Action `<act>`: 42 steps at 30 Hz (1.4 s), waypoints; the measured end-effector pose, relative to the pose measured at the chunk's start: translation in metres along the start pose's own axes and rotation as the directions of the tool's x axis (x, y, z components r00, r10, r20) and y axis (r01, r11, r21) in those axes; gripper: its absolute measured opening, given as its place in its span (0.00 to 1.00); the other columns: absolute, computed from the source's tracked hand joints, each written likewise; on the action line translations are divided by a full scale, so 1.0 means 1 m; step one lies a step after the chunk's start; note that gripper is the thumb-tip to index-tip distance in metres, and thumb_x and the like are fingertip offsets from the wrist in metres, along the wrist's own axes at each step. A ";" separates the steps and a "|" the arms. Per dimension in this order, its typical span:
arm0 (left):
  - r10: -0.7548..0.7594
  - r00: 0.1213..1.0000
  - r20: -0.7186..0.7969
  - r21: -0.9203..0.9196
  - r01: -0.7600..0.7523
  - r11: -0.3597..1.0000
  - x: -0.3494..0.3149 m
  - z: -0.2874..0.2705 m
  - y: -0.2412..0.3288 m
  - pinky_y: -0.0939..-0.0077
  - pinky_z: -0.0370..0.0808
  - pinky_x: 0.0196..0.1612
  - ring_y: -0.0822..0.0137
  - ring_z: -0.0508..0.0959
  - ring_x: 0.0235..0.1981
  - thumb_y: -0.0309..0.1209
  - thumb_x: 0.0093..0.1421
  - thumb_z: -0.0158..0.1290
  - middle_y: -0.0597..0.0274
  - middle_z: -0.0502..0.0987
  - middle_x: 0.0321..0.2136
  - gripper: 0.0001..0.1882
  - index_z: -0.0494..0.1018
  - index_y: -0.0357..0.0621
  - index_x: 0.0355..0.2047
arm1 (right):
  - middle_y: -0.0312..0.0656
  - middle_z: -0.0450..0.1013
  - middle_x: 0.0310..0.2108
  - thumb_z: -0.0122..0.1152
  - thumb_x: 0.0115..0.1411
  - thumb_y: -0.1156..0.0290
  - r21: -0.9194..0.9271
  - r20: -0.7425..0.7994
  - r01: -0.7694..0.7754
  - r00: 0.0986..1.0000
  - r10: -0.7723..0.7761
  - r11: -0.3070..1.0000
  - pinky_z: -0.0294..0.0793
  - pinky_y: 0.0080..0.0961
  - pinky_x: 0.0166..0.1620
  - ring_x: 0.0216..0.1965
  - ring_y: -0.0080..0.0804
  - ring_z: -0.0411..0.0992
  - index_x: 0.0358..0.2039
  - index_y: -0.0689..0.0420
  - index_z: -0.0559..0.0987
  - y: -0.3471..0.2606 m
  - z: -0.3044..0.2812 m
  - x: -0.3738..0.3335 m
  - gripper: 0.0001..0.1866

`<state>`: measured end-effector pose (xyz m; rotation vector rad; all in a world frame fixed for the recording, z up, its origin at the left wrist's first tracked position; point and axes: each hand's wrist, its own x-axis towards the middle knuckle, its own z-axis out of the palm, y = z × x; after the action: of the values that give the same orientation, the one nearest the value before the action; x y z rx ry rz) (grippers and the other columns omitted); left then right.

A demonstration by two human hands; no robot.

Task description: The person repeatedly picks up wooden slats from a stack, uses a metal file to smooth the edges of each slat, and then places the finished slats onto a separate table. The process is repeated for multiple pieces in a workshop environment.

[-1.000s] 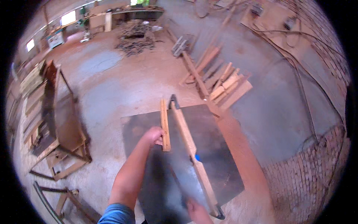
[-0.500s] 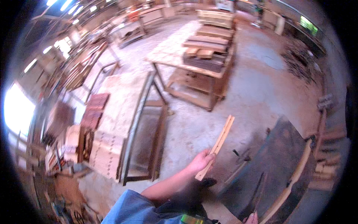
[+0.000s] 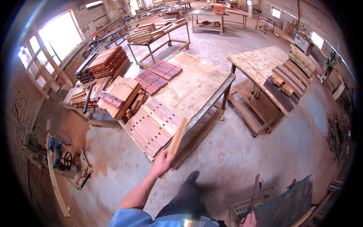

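My left hand (image 3: 162, 162) is closed round a pale wooden strip (image 3: 178, 138), which looks grooved or like two thin strips side by side. Its upper end overlaps the corner of a worktable (image 3: 196, 85) in the picture. On that table, close to the hand, lie pale boards with dark rectangular slots (image 3: 153, 123). At the lower edge, my right hand (image 3: 248, 219) grips a long, narrow dark tool (image 3: 255, 191) pointing upward; its exact kind I cannot make out. Beside this hand is a dark, flat-topped bench (image 3: 285, 200).
Reddish slotted boards (image 3: 157, 77) and stacked planks (image 3: 107, 62) lie toward the left. A wheeled wooden table (image 3: 257, 60) with timber pieces stands to the right. Blue machinery (image 3: 56, 149) with a handwheel sits at lower left. My shoe (image 3: 193, 176) is on the concrete floor.
My view has swung left, bringing the slotted boards toward the middle and the dark bench to the lower right. Both hands keep hold of the strip and the dark tool.
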<state>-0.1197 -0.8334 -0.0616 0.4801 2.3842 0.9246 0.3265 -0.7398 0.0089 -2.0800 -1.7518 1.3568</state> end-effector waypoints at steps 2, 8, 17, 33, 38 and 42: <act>0.041 0.995 -0.090 -0.001 -0.042 0.999 0.033 -0.024 -0.032 0.61 0.73 0.44 0.52 0.78 0.39 0.44 0.58 0.50 0.45 0.78 0.36 0.24 0.71 0.36 0.45 | 0.59 0.67 0.52 0.41 0.66 0.58 0.034 0.013 -0.017 1.000 0.017 0.999 0.62 0.40 0.57 0.55 0.56 0.64 0.56 0.64 0.67 -0.022 0.007 0.005 0.26; -0.019 0.966 -0.257 0.007 0.021 1.000 0.117 -0.093 -0.073 0.58 0.72 0.45 0.49 0.77 0.41 0.40 0.56 0.52 0.39 0.76 0.36 0.24 0.70 0.33 0.47 | 0.60 0.67 0.52 0.40 0.66 0.56 0.006 0.030 -0.021 0.999 0.021 1.000 0.63 0.40 0.56 0.54 0.54 0.65 0.55 0.63 0.68 -0.064 0.039 0.024 0.27; 0.250 0.925 -0.287 0.478 -0.088 0.874 0.221 -0.179 -0.083 0.58 0.70 0.48 0.47 0.72 0.45 0.34 0.53 0.55 0.45 0.74 0.40 0.19 0.70 0.37 0.42 | 0.62 0.68 0.49 0.41 0.66 0.64 -0.225 0.066 0.086 0.995 -0.073 0.971 0.65 0.43 0.52 0.50 0.60 0.66 0.54 0.66 0.68 -0.121 0.089 0.066 0.22; 0.300 0.887 -0.350 0.564 -0.056 0.824 0.290 -0.174 -0.118 0.60 0.67 0.53 0.48 0.71 0.49 0.28 0.53 0.55 0.46 0.73 0.44 0.21 0.68 0.36 0.48 | 0.58 0.66 0.55 0.41 0.66 0.54 -0.156 0.118 -0.035 0.992 0.054 0.987 0.60 0.36 0.60 0.58 0.52 0.62 0.55 0.66 0.68 -0.228 0.112 0.109 0.29; 0.262 0.897 -0.356 0.593 0.000 0.805 0.290 -0.168 -0.114 0.59 0.67 0.53 0.47 0.71 0.49 0.27 0.53 0.54 0.45 0.72 0.45 0.22 0.67 0.35 0.49 | 0.57 0.67 0.55 0.43 0.66 0.54 -0.204 0.131 0.004 0.991 0.023 0.979 0.60 0.35 0.59 0.58 0.50 0.63 0.55 0.66 0.68 -0.217 0.110 0.134 0.28; 0.315 0.860 -0.401 0.616 -0.002 0.788 0.273 -0.163 -0.082 0.57 0.65 0.57 0.44 0.69 0.51 0.25 0.51 0.54 0.41 0.69 0.48 0.24 0.66 0.36 0.50 | 0.57 0.68 0.54 0.44 0.66 0.55 -0.167 0.175 0.005 0.984 0.025 0.986 0.61 0.35 0.59 0.56 0.49 0.65 0.55 0.65 0.69 -0.219 0.102 0.149 0.27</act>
<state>-0.4435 -0.8386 -0.1129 0.7764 3.1564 0.3370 0.0865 -0.5885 -0.0061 -2.1107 -1.9914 1.4877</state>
